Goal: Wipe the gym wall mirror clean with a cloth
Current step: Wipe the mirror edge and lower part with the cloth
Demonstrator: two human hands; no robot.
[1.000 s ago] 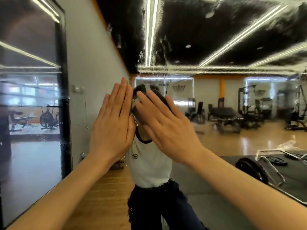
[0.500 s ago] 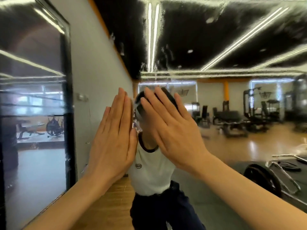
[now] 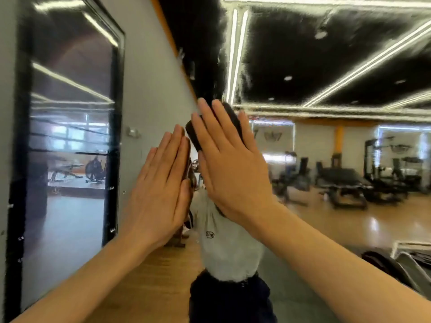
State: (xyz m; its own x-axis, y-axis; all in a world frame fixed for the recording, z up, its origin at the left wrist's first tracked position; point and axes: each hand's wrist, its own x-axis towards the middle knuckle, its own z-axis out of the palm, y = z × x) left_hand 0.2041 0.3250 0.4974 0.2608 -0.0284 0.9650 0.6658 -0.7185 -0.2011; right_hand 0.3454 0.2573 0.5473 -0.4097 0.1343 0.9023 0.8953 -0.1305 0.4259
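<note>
The mirror (image 3: 326,206) fills the wall ahead, hard, smooth and fixed, its upper glass streaked and smeary. No cloth can be made out; one would be soft and limp, best pressed flat under a palm. The right hand (image 3: 229,169) lies flat on the glass, fingers straight and slightly spread. The left hand (image 3: 161,190), just beside it, has fingers pressed together.

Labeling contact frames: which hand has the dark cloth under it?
The right hand. The dark cloth shows between and beyond its straight fingers, flat against the mirror. The left hand lies flat with nothing visible beneath.
</note>
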